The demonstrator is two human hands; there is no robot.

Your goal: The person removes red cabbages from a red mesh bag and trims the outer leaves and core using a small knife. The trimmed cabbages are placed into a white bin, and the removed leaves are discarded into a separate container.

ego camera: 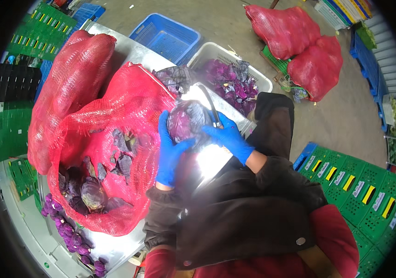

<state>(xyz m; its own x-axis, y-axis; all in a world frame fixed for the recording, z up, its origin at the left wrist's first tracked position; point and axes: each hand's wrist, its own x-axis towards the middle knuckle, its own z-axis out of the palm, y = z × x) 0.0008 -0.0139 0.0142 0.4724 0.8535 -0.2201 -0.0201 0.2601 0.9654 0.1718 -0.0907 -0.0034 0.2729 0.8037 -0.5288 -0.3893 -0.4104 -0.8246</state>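
Note:
A red cabbage (187, 122) with dark, dull outer leaves is held above the metal table (215, 160). My left hand (170, 149), in a blue glove, cups it from the left and below. In its own blue glove, my right hand (228, 136) grips a slender, curved, knife-like tool (207, 100), its fingers reaching to the cabbage's right side. Strong glare hides part of the table around the cabbage. Left of my hands an open red mesh sack (139, 194) lies with several cabbages (93, 194) and loose leaves inside.
A full red mesh sack (71, 93) lies behind the open one. Peeled purple cabbages (69, 234) line the table's left edge. Beyond the table stand a blue crate (170, 34) and a white crate (265, 81) of leaves. Green crates (354, 184) are at right.

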